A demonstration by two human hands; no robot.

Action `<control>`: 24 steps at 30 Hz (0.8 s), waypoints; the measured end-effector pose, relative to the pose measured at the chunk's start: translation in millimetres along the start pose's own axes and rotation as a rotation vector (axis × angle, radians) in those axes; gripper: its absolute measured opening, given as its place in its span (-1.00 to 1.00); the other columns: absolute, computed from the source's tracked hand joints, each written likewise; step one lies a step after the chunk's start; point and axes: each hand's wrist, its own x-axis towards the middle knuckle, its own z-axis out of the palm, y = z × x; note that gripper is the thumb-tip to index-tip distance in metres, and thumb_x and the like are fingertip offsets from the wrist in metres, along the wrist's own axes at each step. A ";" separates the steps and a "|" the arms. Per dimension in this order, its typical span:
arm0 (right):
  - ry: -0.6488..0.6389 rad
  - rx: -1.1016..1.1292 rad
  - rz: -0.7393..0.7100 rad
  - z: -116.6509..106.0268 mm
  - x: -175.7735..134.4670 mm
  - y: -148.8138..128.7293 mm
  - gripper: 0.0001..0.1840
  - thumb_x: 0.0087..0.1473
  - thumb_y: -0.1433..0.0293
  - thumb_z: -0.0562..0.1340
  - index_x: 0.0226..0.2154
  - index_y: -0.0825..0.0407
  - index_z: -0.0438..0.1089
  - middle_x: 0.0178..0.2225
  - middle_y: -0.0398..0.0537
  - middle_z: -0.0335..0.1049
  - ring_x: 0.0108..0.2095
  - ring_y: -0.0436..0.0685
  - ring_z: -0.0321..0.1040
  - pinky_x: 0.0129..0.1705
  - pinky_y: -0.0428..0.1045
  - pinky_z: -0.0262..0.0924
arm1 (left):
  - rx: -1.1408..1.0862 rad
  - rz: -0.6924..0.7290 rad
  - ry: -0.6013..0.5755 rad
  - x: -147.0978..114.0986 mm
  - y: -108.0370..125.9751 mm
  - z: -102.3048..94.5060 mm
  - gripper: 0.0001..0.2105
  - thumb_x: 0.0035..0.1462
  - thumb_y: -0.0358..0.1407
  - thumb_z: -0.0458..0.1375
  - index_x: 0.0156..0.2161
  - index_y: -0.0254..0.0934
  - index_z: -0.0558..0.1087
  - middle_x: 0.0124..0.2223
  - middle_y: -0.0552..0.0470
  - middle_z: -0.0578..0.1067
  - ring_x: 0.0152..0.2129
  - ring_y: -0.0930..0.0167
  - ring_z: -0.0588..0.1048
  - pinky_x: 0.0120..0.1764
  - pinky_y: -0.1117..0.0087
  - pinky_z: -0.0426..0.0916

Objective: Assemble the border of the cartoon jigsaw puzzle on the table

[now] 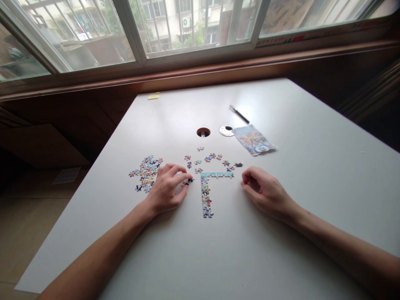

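Note:
My left hand point(170, 187) is closed, thumb and fingers pinching a dark puzzle piece point(190, 180) just left of the joined pieces. Those joined jigsaw pieces point(205, 196) form an upside-down L, with a pale blue row along the top and a colourful column running toward me. My right hand point(265, 189) rests on the table to the right of the top row, fingers curled in toward the thumb, with nothing visible in it. Beside my left hand lies a heap of loose puzzle pieces point(146, 173), partly covered by the hand. Several single pieces point(213, 156) are scattered beyond the L.
A printed picture sheet point(253, 139) lies at the back right, overlapping a metal ring cover point(225, 131). Behind it is a black pen point(239, 114). The white table point(175, 121) has a round cable hole point(203, 132) and a yellow sticky note point(153, 96) near its far edge, below the window.

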 end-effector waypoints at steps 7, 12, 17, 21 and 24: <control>-0.007 -0.002 0.006 0.7 0.6 1.4 -0.87 0.09 0.49 0.16 -0.40 -0.04 0.18 -0.43 -0.15 0.24 -0.41 0.08 0.19 -0.33 0.01 0.13 | 0.000 -0.007 -0.005 -0.1 0.3 0.9 -0.74 0.15 -0.39 0.14 -0.07 -0.12 0.52 -0.02 -0.01 0.50 0.00 0.23 0.36 0.14 0.09 0.13; -0.005 -0.009 0.007 1.0 1.3 0.8 -0.87 0.08 0.49 0.16 -0.40 -0.04 0.19 -0.43 -0.14 0.25 -0.41 0.09 0.20 -0.34 0.01 0.13 | -0.034 -0.036 0.020 0.9 1.4 -1.0 -0.74 0.18 -0.36 0.12 -0.03 -0.13 0.46 -0.02 -0.01 0.51 0.00 0.23 0.38 0.12 0.12 0.16; -0.001 -0.017 -0.002 0.5 2.4 -0.5 -0.87 0.08 0.50 0.15 -0.41 -0.04 0.18 -0.44 -0.14 0.24 -0.42 0.08 0.19 -0.34 0.00 0.13 | -0.079 -0.135 0.151 1.4 -2.0 0.7 -0.84 0.22 -0.38 0.04 -0.12 -0.19 0.41 -0.11 0.02 0.53 -0.08 0.28 0.42 0.12 0.15 0.17; -0.005 -0.012 0.001 0.7 1.8 0.4 -0.87 0.08 0.50 0.16 -0.40 -0.04 0.18 -0.44 -0.15 0.24 -0.42 0.07 0.19 -0.34 0.00 0.13 | -0.050 -0.167 0.187 1.8 -4.5 4.6 -0.85 0.21 -0.42 0.03 -0.17 -0.20 0.42 -0.19 0.03 0.53 -0.15 0.30 0.43 0.10 0.16 0.19; -0.009 -0.009 0.002 1.1 1.1 1.5 -0.87 0.09 0.50 0.15 -0.39 -0.04 0.18 -0.43 -0.15 0.23 -0.41 0.08 0.20 -0.33 0.01 0.13 | -0.034 -0.164 0.195 1.8 -4.3 4.6 -0.86 0.21 -0.43 0.05 -0.21 -0.21 0.43 -0.22 0.03 0.52 -0.17 0.30 0.43 0.10 0.16 0.19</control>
